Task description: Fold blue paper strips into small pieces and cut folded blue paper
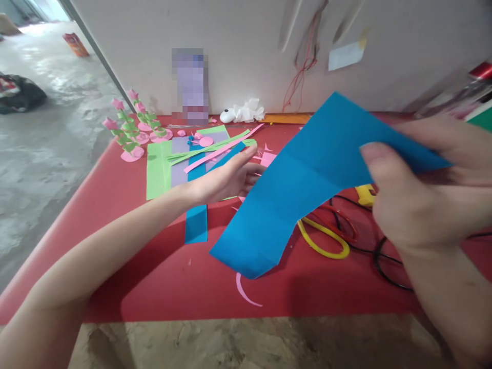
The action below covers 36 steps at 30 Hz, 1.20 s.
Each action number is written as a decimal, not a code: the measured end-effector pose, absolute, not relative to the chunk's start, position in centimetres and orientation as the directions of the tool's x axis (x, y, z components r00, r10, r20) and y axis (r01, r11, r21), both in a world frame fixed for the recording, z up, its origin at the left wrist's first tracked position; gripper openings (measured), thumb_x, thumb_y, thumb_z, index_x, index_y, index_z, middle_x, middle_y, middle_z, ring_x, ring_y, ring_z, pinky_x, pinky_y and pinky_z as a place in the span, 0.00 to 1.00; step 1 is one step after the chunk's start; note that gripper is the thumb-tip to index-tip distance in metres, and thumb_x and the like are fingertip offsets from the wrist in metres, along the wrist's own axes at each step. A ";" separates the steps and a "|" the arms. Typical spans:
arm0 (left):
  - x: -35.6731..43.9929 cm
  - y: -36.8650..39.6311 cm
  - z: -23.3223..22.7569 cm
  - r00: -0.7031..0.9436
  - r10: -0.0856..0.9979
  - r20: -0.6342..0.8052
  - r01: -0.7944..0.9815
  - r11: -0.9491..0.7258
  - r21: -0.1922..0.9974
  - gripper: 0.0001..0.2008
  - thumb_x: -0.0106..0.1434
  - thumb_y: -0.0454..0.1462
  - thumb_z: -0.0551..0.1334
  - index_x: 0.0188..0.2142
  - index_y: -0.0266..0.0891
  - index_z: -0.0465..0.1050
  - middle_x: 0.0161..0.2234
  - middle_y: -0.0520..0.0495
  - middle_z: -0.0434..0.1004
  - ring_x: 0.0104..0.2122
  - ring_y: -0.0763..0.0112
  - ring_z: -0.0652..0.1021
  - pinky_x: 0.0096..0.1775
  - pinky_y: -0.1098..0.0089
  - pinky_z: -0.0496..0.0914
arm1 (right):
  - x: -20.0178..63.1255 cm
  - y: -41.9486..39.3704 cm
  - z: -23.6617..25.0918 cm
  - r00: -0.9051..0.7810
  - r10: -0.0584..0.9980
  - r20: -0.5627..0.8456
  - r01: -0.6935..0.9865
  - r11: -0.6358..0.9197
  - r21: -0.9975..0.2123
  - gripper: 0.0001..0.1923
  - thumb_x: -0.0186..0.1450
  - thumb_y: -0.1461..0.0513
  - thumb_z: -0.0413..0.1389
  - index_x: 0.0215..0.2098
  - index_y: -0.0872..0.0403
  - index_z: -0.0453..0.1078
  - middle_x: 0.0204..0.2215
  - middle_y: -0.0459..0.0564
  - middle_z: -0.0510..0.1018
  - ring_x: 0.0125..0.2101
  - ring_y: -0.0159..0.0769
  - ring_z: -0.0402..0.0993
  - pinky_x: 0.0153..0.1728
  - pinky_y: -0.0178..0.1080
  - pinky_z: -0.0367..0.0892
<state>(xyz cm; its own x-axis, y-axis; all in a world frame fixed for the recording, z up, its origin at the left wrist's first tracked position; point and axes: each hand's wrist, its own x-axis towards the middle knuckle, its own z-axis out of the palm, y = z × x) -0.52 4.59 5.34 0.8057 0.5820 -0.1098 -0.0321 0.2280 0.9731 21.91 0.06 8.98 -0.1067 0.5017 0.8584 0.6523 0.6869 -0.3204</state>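
A large piece of blue paper [307,164] with uneven cut edges is held up at the front. My right hand [411,205] pinches its right end between thumb and fingers. Partly behind its left edge, my left hand [234,179] reaches over the table with thumb and fingers apart, holding nothing I can see. Under that wrist lies a blue paper strip [197,225]. Pink strips [203,161], green strips [230,146] and a light green sheet [158,169] are beside the hand. A yellow looped handle [325,246], like that of scissors, shows below the blue paper.
Paper flowers [132,128] with pink heads stand at the table's back left. Black cable [384,269] lies at the right, near a yellow object [365,195]. A curved pink scrap [244,292] rests near the red table's [154,297] front edge. A pale wall [246,51] rises behind.
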 end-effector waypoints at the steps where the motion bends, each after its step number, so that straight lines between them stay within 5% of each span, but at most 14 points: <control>1: -0.3 4.5 5.3 0.820 0.564 -0.102 -0.067 0.271 0.960 0.31 0.59 0.60 0.47 0.48 0.40 0.67 0.47 0.46 0.75 0.48 0.61 0.73 0.51 0.62 0.66 | 21.6 -0.2 9.0 -0.193 0.414 0.889 0.688 0.704 -0.178 0.09 0.60 0.67 0.58 0.37 0.49 0.75 0.30 0.41 0.78 0.34 0.31 0.75 0.35 0.37 0.67; 4: 0.1 3.9 5.6 0.848 0.522 -0.086 -0.118 0.345 0.931 0.28 0.61 0.56 0.47 0.50 0.41 0.65 0.48 0.48 0.75 0.51 0.61 0.72 0.51 0.62 0.67 | 21.0 -0.2 8.8 -0.479 0.214 0.851 0.634 0.755 0.167 0.12 0.59 0.70 0.57 0.40 0.51 0.73 0.35 0.47 0.80 0.34 0.32 0.76 0.35 0.36 0.71; 7: 0.2 3.3 6.3 0.821 0.567 -0.066 -0.164 0.345 0.924 0.27 0.63 0.55 0.46 0.47 0.39 0.68 0.45 0.49 0.76 0.50 0.61 0.73 0.50 0.61 0.68 | 21.1 0.5 8.4 -0.638 0.113 0.761 0.502 0.811 0.301 0.13 0.60 0.70 0.56 0.43 0.54 0.70 0.40 0.54 0.80 0.40 0.37 0.76 0.40 0.39 0.73; 13: 0.0 2.7 7.6 0.690 0.720 -0.073 -0.192 0.280 0.941 0.12 0.56 0.44 0.63 0.27 0.37 0.70 0.27 0.52 0.76 0.34 0.71 0.78 0.39 0.70 0.73 | 21.2 2.1 7.7 -0.737 0.073 0.672 0.353 0.889 0.291 0.13 0.62 0.61 0.56 0.45 0.54 0.70 0.43 0.53 0.78 0.43 0.42 0.74 0.40 0.45 0.74; 16: 0.0 2.5 7.8 0.676 0.734 -0.072 -0.183 0.262 0.948 0.03 0.55 0.35 0.63 0.29 0.37 0.71 0.26 0.55 0.74 0.29 0.76 0.77 0.35 0.74 0.73 | 21.0 2.3 7.7 -0.725 0.076 0.684 0.343 0.902 0.263 0.12 0.61 0.63 0.56 0.43 0.54 0.71 0.43 0.54 0.78 0.43 0.43 0.74 0.41 0.46 0.72; 20: -0.1 2.5 7.8 0.665 0.744 -0.063 -0.149 0.214 0.965 0.03 0.57 0.32 0.60 0.32 0.37 0.72 0.29 0.55 0.76 0.31 0.77 0.77 0.36 0.74 0.73 | 20.8 2.1 7.6 -0.662 0.113 0.741 0.413 0.880 0.235 0.14 0.56 0.69 0.60 0.40 0.50 0.71 0.42 0.48 0.78 0.42 0.40 0.73 0.40 0.44 0.72; 23: -0.4 2.6 7.8 0.688 0.725 -0.035 -0.137 0.177 0.975 0.05 0.60 0.32 0.58 0.35 0.37 0.72 0.32 0.54 0.77 0.34 0.77 0.78 0.39 0.73 0.73 | 20.8 2.1 7.4 -0.536 0.191 0.823 0.483 0.868 0.114 0.17 0.54 0.70 0.61 0.40 0.50 0.71 0.42 0.49 0.77 0.42 0.42 0.71 0.42 0.49 0.70; 26: -0.6 2.6 7.9 0.690 0.723 -0.014 -0.136 0.148 0.980 0.05 0.61 0.33 0.58 0.34 0.37 0.72 0.33 0.54 0.76 0.34 0.77 0.78 0.38 0.73 0.73 | 20.7 1.9 7.5 -0.353 0.384 0.853 0.496 0.850 -0.177 0.20 0.55 0.69 0.60 0.45 0.49 0.70 0.44 0.50 0.74 0.46 0.42 0.70 0.45 0.48 0.69; 31: -0.7 2.6 7.9 0.648 0.761 -0.021 -0.110 0.121 0.987 0.04 0.60 0.33 0.58 0.31 0.37 0.72 0.30 0.54 0.75 0.30 0.78 0.76 0.34 0.75 0.72 | 20.1 1.3 8.0 -0.174 0.722 0.669 0.351 0.681 -0.643 0.12 0.60 0.67 0.57 0.41 0.49 0.71 0.35 0.43 0.77 0.34 0.29 0.73 0.29 0.33 0.71; 36: -0.7 2.6 8.0 0.638 0.769 -0.030 -0.094 0.117 0.989 0.03 0.59 0.33 0.60 0.33 0.37 0.72 0.32 0.53 0.76 0.32 0.76 0.76 0.34 0.74 0.72 | 20.2 1.3 8.1 -0.170 0.855 0.490 0.209 0.517 -0.830 0.05 0.60 0.64 0.58 0.34 0.50 0.73 0.22 0.38 0.74 0.22 0.23 0.70 0.21 0.27 0.67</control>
<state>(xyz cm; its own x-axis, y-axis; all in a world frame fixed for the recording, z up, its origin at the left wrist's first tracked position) -0.75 2.57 8.02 0.6383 0.7692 -0.0303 -0.0942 0.1171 0.9886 20.15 1.28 8.10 -0.1697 0.8552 0.4897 0.2089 0.5169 -0.8302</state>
